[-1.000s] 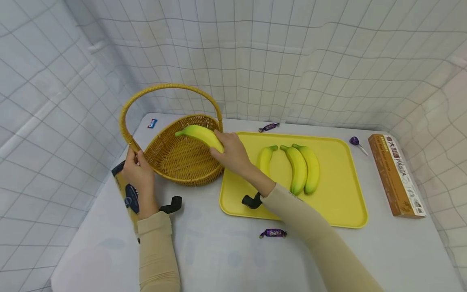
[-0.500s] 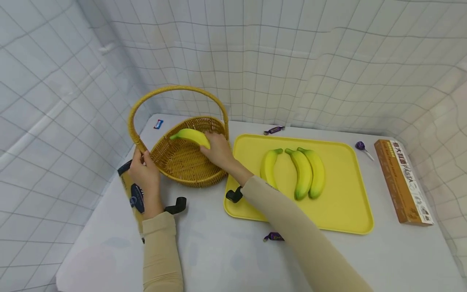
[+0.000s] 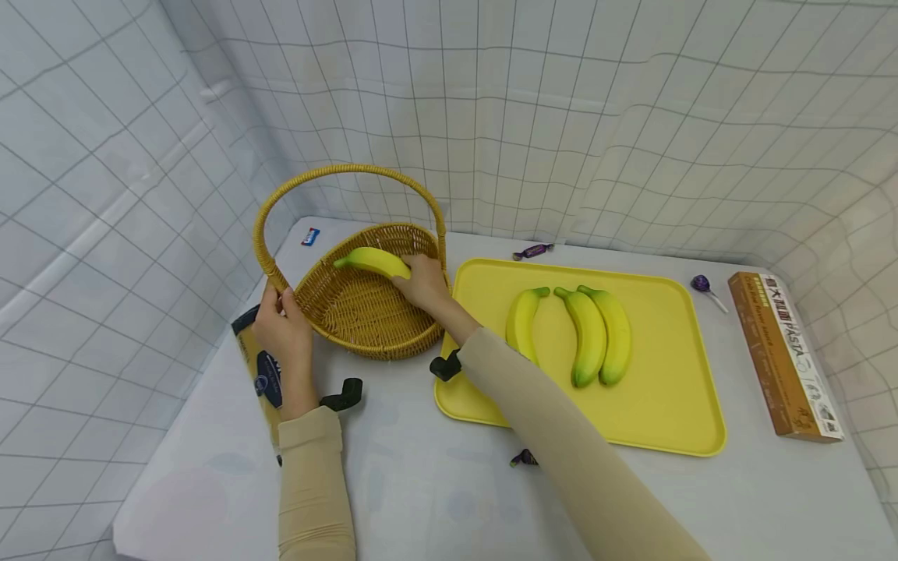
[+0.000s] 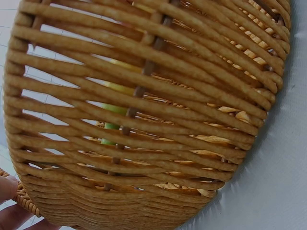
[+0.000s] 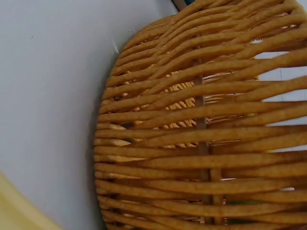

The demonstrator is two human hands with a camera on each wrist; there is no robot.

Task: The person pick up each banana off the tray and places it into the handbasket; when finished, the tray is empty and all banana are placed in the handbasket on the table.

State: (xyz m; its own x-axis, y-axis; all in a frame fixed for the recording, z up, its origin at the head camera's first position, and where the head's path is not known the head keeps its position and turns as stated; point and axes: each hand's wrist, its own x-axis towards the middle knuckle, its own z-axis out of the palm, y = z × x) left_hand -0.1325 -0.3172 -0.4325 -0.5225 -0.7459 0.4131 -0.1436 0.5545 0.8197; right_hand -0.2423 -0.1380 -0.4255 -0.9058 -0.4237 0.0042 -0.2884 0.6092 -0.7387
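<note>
A wicker basket (image 3: pixel 372 319) with a tall arched handle stands on the left of the table. My left hand (image 3: pixel 284 331) grips the base of its handle at the left rim. Inside the basket, my right hand (image 3: pixel 424 284) holds a banana (image 3: pixel 372 261) by its right end, the green stem pointing left. Through the weave in the left wrist view, a yellow-green part of the banana (image 4: pixel 115 108) shows. The right wrist view is filled by the basket's side (image 5: pixel 192 143), and the hand is hidden there.
Right of the basket lies a yellow tray (image 3: pixel 666 389) with three bananas (image 3: pixel 589 339). Around it are a pasta box (image 3: pixel 786 358), a lollipop (image 3: pixel 701 284) and wrapped candies (image 3: pixel 533 251). A dark-and-tan package (image 3: pixel 263 374) lies beneath the left forearm.
My right hand has carried the banana left and down, from above the basket's right rim into the basket. The left hand keeps its grip at the handle. The head view has shifted slightly.
</note>
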